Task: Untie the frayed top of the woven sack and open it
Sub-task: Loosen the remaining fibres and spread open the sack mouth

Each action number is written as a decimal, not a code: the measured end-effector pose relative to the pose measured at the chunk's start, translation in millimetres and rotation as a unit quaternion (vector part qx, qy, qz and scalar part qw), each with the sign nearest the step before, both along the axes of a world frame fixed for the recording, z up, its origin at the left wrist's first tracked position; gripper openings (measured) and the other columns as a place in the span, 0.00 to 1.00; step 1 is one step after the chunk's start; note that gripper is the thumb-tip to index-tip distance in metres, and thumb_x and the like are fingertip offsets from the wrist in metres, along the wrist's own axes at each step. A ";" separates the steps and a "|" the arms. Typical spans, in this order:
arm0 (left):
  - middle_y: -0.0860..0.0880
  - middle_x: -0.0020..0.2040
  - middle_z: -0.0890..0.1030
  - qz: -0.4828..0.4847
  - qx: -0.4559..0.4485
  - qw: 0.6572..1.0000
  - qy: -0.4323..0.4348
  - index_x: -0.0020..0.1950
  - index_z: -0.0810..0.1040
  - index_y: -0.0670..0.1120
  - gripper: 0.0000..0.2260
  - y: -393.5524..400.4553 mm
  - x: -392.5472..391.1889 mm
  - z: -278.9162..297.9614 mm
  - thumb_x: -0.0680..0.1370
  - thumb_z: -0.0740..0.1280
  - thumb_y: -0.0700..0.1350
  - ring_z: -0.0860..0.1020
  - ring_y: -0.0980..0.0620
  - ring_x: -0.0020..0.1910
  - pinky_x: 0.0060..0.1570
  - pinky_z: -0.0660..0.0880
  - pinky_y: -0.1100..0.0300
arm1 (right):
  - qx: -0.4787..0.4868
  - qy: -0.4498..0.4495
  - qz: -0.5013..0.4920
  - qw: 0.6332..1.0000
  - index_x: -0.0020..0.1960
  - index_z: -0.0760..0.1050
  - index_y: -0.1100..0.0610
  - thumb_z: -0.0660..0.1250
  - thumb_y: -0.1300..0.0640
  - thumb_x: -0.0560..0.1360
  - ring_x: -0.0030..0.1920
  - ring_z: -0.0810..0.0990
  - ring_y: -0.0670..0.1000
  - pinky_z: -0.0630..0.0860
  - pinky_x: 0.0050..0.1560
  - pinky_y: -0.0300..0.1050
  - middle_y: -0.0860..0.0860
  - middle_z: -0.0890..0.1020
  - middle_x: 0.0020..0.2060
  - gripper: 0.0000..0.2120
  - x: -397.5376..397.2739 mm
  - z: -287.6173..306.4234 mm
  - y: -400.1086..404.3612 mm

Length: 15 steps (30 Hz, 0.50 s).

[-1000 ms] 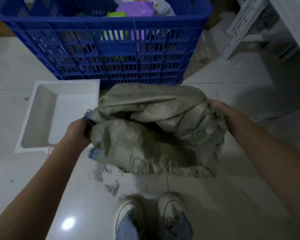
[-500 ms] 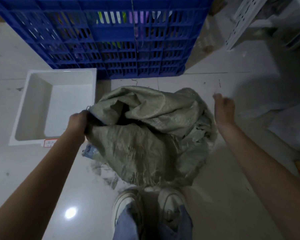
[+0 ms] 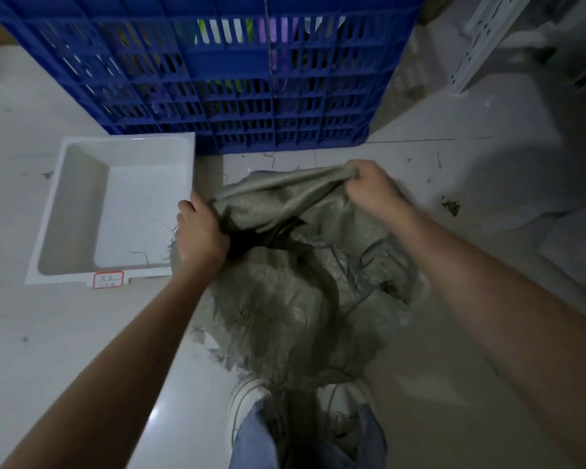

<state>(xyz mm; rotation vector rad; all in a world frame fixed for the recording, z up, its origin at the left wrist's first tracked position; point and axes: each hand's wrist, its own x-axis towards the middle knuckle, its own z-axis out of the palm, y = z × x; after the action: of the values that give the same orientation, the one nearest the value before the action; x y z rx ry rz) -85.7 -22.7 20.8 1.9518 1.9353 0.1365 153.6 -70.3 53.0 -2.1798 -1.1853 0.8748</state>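
A grey-green woven sack (image 3: pixel 285 299) stands crumpled on the tiled floor just in front of my feet. Loose threads hang from its frayed edges. My left hand (image 3: pixel 200 235) grips the near left part of the sack's rim. My right hand (image 3: pixel 369 187) pinches the far right part of the rim and holds it up. Between the two hands a dark gap (image 3: pixel 247 242) shows where the mouth parts. The inside of the sack is too dark to see.
A white shallow plastic tray (image 3: pixel 82 211) with a red-edged label lies on the floor to the left. A big blue slotted crate (image 3: pixel 217 79) stands behind the sack. White metal shelf legs (image 3: pixel 477 45) rise at the far right. My shoes (image 3: pixel 247 404) are below the sack.
My right hand, free beside the sack half a second ago, has come in and taken hold of the far rim. The sack's mouth has been pulled wider. My left hand keeps its grip.
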 end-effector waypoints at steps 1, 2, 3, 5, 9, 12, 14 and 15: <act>0.33 0.63 0.70 0.008 0.002 0.999 -0.050 0.68 0.59 0.37 0.28 8.4 -5.5 2.9 0.71 0.65 0.35 0.72 0.31 0.60 0.58 0.71 0.41 | -0.009 0.040 -0.021 0.999 0.36 0.72 0.57 0.55 0.66 0.73 0.38 0.75 0.54 0.69 0.37 0.43 0.55 0.76 0.35 0.12 8.9 6.9 3.8; 0.33 0.60 0.74 0.020 0.002 0.995 -0.103 0.65 0.62 0.36 0.24 17.1 -9.6 6.8 0.71 0.63 0.34 0.74 0.32 0.57 0.54 0.72 0.43 | -0.032 0.072 -0.032 0.996 0.34 0.71 0.56 0.54 0.68 0.73 0.37 0.73 0.53 0.68 0.35 0.42 0.53 0.75 0.33 0.13 18.0 12.9 7.1; 0.33 0.57 0.76 0.036 0.000 0.988 -0.152 0.63 0.64 0.36 0.21 26.1 -11.1 11.5 0.71 0.62 0.34 0.76 0.33 0.55 0.52 0.73 0.45 | -0.068 0.095 -0.036 0.992 0.35 0.71 0.57 0.54 0.69 0.72 0.36 0.73 0.53 0.69 0.34 0.41 0.53 0.74 0.33 0.13 26.5 17.6 7.8; 0.35 0.53 0.78 0.073 -0.015 0.971 -0.229 0.58 0.70 0.39 0.15 44.9 -8.7 19.2 0.72 0.59 0.34 0.77 0.38 0.52 0.50 0.74 0.49 | -0.154 0.132 -0.037 0.978 0.36 0.71 0.59 0.55 0.68 0.71 0.34 0.73 0.54 0.71 0.31 0.39 0.55 0.74 0.31 0.10 42.7 23.6 6.8; 0.43 0.36 0.73 0.098 -0.169 0.923 -0.330 0.44 0.73 0.41 0.08 68.2 0.2 35.6 0.70 0.57 0.33 0.73 0.45 0.39 0.36 0.71 0.58 | -0.277 0.251 -0.038 0.927 0.36 0.78 0.60 0.62 0.54 0.74 0.26 0.80 0.53 0.80 0.31 0.39 0.56 0.82 0.26 0.12 61.3 38.0 2.3; 0.44 0.33 0.72 0.108 -0.339 0.863 -0.359 0.35 0.70 0.43 0.05 74.0 2.6 43.2 0.69 0.56 0.37 0.72 0.45 0.34 0.37 0.71 0.59 | -0.229 0.284 -0.076 0.928 0.31 0.81 0.57 0.64 0.49 0.72 0.29 0.80 0.53 0.77 0.39 0.41 0.56 0.82 0.29 0.16 79.2 31.6 -3.7; 0.43 0.36 0.76 0.102 -0.362 0.854 -0.360 0.39 0.75 0.42 0.07 77.9 5.9 39.0 0.71 0.59 0.42 0.75 0.45 0.35 0.38 0.73 0.59 | -0.206 0.270 -0.118 0.933 0.33 0.82 0.56 0.66 0.46 0.70 0.32 0.80 0.54 0.76 0.41 0.44 0.57 0.83 0.32 0.15 86.7 16.9 -7.2; 0.42 0.40 0.79 0.104 -0.356 0.861 -0.348 0.46 0.79 0.42 0.10 79.4 8.6 35.2 0.71 0.62 0.45 0.77 0.45 0.37 0.40 0.75 0.58 | -0.210 0.253 -0.135 0.935 0.36 0.80 0.57 0.65 0.47 0.71 0.34 0.79 0.55 0.76 0.41 0.44 0.57 0.82 0.35 0.14 88.9 7.8 -8.2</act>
<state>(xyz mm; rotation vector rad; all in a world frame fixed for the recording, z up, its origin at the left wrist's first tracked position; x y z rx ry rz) -77.0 56.6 55.9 1.0025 1.4012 0.1321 242.5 -78.5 60.8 -2.1559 -0.4647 1.5512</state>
